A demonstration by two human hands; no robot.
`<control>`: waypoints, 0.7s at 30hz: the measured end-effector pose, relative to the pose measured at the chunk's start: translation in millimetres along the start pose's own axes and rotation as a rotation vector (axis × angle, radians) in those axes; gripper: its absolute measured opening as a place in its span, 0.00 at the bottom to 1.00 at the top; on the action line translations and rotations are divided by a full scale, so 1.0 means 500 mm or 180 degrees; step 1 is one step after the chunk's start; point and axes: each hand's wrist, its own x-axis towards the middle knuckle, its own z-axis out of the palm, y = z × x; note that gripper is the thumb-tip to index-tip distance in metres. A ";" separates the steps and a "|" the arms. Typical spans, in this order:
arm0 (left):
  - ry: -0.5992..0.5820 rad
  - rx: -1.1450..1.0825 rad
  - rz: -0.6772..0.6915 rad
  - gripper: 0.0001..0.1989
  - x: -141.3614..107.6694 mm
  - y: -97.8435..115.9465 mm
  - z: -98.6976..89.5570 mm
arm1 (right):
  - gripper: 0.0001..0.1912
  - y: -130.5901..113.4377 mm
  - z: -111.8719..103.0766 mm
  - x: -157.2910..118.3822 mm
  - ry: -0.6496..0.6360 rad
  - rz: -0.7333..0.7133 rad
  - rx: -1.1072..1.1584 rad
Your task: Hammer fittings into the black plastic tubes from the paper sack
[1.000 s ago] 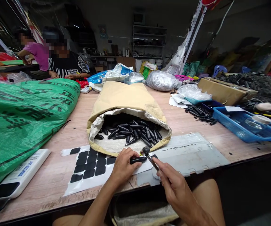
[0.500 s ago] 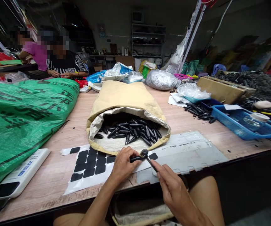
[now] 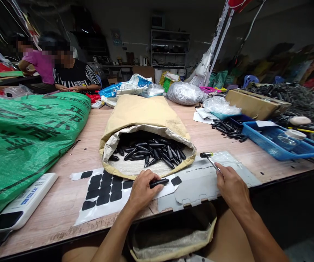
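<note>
Near the table's front edge, my left hand (image 3: 143,189) grips a black pen-shaped piece (image 3: 161,182), which points right. It lies over a white sheet (image 3: 113,205) with black rounded-square stickers. My right hand (image 3: 232,185) is wrapped round the handle of a small hammer (image 3: 206,155) with a black head and a yellowish end. The hammer head is apart from the piece, over the translucent grey sheet (image 3: 208,182). Behind my left hand, a tan sack (image 3: 148,111) lies with its mouth towards me, and many similar black pieces (image 3: 157,151) are inside.
A green woven sack (image 3: 36,127) and a white power-bank-like box (image 3: 28,202) lie left. At right are a blue tray (image 3: 279,153), loose black pieces (image 3: 226,127) and a cardboard box (image 3: 251,103). Below the edge, another sack (image 3: 170,247) hangs open. Two people sit far left.
My right hand has swung the hammer right and away from the black piece, which now shows more fully. My left hand keeps its hold in almost the same place.
</note>
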 end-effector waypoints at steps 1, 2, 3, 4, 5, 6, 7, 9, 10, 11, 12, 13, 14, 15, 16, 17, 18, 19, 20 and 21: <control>-0.0003 0.0002 0.0006 0.03 -0.001 0.001 0.000 | 0.21 0.007 0.009 0.007 -0.0077 -0.0011 -0.0182; -0.0009 0.0000 0.0014 0.04 -0.001 0.002 -0.001 | 0.21 0.010 0.017 0.011 -0.0120 -0.0053 -0.0321; -0.0014 -0.0002 0.0022 0.04 -0.002 0.002 0.000 | 0.21 0.010 0.025 0.014 -0.0128 -0.0118 -0.0427; -0.0018 -0.0005 0.0027 0.04 -0.002 0.003 0.000 | 0.21 0.007 0.032 0.014 -0.0100 -0.0185 -0.0513; -0.0026 -0.0006 0.0029 0.04 -0.001 0.002 0.001 | 0.21 0.002 0.037 0.013 -0.0038 -0.0232 -0.0589; -0.0036 -0.0004 0.0027 0.04 0.000 0.001 0.003 | 0.20 -0.004 0.043 0.011 0.0048 -0.0255 -0.0650; -0.0042 0.0002 0.0021 0.04 0.002 -0.001 0.003 | 0.20 -0.009 0.047 0.008 0.0153 -0.0258 -0.0697; -0.0072 0.0026 0.0011 0.05 0.005 -0.002 0.002 | 0.19 -0.017 0.055 0.002 0.0390 -0.0245 -0.0770; -0.0092 0.0047 0.0009 0.05 0.005 -0.001 0.000 | 0.19 -0.019 0.057 0.000 0.0514 -0.0241 -0.0795; -0.0113 0.0071 0.0016 0.05 0.003 0.003 -0.004 | 0.19 -0.020 0.060 -0.002 0.0626 -0.0253 -0.0815; -0.0146 0.0083 0.0042 0.06 -0.003 0.010 -0.008 | 0.18 -0.019 0.061 -0.004 0.0713 -0.0280 -0.0830; -0.0194 0.0067 0.0090 0.07 -0.012 0.021 -0.013 | 0.18 -0.018 0.062 -0.004 0.0768 -0.0308 -0.0836; -0.0292 0.0014 0.0155 0.08 -0.026 0.034 -0.017 | 0.17 -0.017 0.063 -0.005 0.0786 -0.0334 -0.0829; -0.0455 -0.0084 0.0229 0.08 -0.043 0.050 -0.018 | 0.17 -0.017 0.063 -0.005 0.0773 -0.0349 -0.0805; -0.0703 -0.0222 0.0306 0.09 -0.063 0.065 -0.016 | 0.17 -0.016 0.062 -0.004 0.0740 -0.0348 -0.0776; -0.1006 -0.0373 0.0385 0.09 -0.086 0.079 -0.009 | 0.17 -0.017 0.062 -0.004 0.0698 -0.0338 -0.0748; -0.1313 -0.0486 0.0434 0.09 -0.108 0.089 0.003 | 0.17 -0.018 0.061 -0.004 0.0659 -0.0322 -0.0728; -0.1565 -0.0518 0.0428 0.09 -0.130 0.094 0.021 | 0.17 -0.019 0.060 -0.003 0.0628 -0.0300 -0.0721; -0.1746 -0.0465 0.0361 0.09 -0.150 0.092 0.043 | 0.17 -0.020 0.059 -0.003 0.0602 -0.0283 -0.0724; -0.1841 -0.0339 0.0207 0.10 -0.167 0.084 0.068 | 0.17 -0.022 0.058 -0.003 0.0578 -0.0270 -0.0733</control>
